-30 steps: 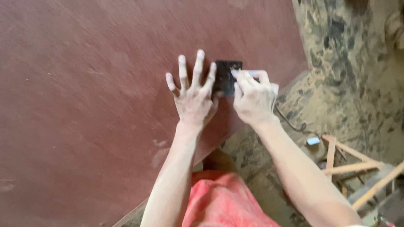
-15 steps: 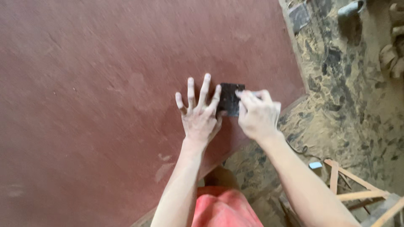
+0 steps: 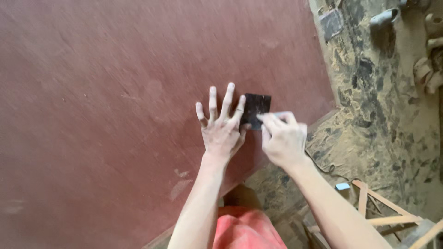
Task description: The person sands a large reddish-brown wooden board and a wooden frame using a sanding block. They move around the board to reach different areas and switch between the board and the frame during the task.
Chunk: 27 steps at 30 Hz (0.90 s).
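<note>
Board [image 3: 115,101]: one large reddish-brown sheet, flat, fills most of the view; pale dusty smears near its lower edge, approx. centre-bottom. No packages, labels or signs can be made out on it.

Dark square piece [image 3: 256,108]: qty 1, black-brown, lies flat on the board near its right edge, upper-right of centre. Lower-left part is covered by the hands.

Left hand [image 3: 221,131]: palm down on the board, fingers spread wide and straight, nothing enclosed in it. Its rightmost fingertips lie against the left edge of the dark square piece.

Right hand [image 3: 282,138]: fingers curled and pinched around a thin pale marker [image 3: 282,113], qty 1, which sticks out to the right above the knuckles. Tip end meets the lower edge of the dark square piece; exact contact pt cannot be told, as the fingers cover it.

Hands: qty 2, just beside each other, both dusty.

Floor [image 3: 369,138], right of the board: covered w/ sawdust over a dark mottled surface. Wooden frame [image 3: 383,216] of pale sticks at lower right, qty of sticks unclear. Small light-blue object [image 3: 342,186] just beside it, kind unclear. A thin dark cord [image 3: 318,166] runs over the sawdust near the right wrist. Red-orange garment [image 3: 244,230] at bottom centre.
</note>
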{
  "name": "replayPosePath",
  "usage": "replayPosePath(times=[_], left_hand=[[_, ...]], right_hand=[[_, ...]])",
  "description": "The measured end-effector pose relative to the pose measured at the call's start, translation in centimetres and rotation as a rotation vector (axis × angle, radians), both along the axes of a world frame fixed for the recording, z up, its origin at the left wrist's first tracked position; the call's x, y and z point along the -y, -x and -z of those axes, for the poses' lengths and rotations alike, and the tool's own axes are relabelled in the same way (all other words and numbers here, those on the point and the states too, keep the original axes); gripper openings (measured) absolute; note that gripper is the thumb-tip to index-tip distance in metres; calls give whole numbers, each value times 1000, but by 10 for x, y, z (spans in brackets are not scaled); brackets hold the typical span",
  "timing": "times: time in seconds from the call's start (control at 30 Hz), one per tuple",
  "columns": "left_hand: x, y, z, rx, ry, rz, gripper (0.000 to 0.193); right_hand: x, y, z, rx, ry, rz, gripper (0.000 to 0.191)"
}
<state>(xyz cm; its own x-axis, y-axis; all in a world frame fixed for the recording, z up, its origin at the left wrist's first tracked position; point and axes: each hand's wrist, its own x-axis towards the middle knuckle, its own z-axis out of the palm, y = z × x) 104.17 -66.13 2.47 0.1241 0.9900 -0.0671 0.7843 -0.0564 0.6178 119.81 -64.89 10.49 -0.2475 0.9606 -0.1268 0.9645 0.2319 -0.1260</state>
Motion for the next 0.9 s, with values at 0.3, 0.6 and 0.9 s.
replayPosePath(times=[0.3,0.6,0.9], left_hand=[[-3,2,-2,-13,-2,8,78],[-2,1,0,-31,28,40,79],[-3,1,-5,-40,43,28,78]], right_hand=[[15,-1,3,35,34,12,24],[14,-4,4,41,-43,4,27],[-1,-9,13,32,-98,36,26]])
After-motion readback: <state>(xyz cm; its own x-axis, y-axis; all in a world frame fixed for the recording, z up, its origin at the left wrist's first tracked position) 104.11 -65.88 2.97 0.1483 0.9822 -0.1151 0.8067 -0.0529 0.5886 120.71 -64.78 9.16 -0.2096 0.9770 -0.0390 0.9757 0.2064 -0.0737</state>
